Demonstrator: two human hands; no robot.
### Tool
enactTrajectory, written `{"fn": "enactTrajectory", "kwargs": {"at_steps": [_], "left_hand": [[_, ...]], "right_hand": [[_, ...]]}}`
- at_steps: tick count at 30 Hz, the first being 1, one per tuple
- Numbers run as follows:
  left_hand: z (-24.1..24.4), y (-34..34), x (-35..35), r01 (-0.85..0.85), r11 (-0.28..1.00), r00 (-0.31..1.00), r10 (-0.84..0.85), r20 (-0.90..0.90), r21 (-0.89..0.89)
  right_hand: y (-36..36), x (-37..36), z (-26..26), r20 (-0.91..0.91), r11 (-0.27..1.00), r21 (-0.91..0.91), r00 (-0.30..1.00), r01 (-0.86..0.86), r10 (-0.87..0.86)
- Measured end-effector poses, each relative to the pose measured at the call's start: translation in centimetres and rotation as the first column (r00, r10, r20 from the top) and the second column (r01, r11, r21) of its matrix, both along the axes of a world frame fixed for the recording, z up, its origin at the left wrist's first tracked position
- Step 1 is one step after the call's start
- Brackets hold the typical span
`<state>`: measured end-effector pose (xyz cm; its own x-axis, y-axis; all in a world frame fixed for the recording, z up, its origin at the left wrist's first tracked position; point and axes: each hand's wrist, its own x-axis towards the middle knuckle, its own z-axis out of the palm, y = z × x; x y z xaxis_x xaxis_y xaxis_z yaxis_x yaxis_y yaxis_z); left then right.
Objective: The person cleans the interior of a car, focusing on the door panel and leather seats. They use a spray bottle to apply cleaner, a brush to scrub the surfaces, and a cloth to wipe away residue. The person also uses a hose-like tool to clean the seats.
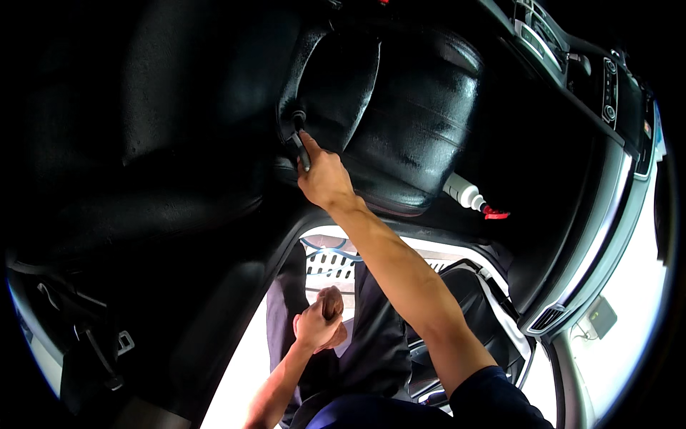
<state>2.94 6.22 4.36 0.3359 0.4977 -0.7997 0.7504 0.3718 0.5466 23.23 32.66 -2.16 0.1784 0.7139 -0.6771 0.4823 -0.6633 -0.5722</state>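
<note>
My right hand (326, 177) is closed around the handle of a dark nozzle tool (301, 143). The tool's round end meets the side bolster of a black leather car seat (410, 118); its exact kind is hard to make out. Parts of the seat look wet or shiny. Lower down, in front of my legs, my left hand (316, 326) grips a bunched brown cloth (333, 304). A white spray bottle (462, 191) with a red trigger head lies beside the seat's front edge.
The dashboard (600, 193) and centre console (541, 43) curve along the right. Below are the white door sill (423, 245), a slotted floor grate (329, 265) with a blue hose (327, 251), and the opened door (471, 300). A seat-belt buckle (125, 342) hangs at lower left.
</note>
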Motion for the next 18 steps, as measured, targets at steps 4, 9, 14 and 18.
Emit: {"fn": "enactTrajectory", "kwargs": {"at_steps": [4, 9, 14, 18], "left_hand": [[-0.5, 0.5, -0.6, -0.01, 0.999, 1.0, 0.01, -0.011, -0.033], [1.1, 4.2, 0.3, 0.076, 0.962, 0.98, -0.121, -0.16, -0.262], [0.9, 3.6, 0.0, 0.074, 0.966, 0.985, -0.109, -0.133, -0.247], [0.8, 3.6, 0.1, 0.091, 0.972, 0.983, -0.122, -0.134, -0.216]], "right_hand": [[3.2, 0.4, -0.4, 0.052, 0.997, 0.063, 0.998, 0.032, -0.035], [8.1, 2.4, 0.0, 0.05, 0.994, 0.043, 0.994, 0.098, -0.1], [11.6, 4.5, -0.9, 0.105, 0.981, 0.082, 0.978, 0.175, -0.183], [12.9, 6.9, -2.0, 0.159, 0.957, 0.251, 0.97, 0.143, -0.187]]}}
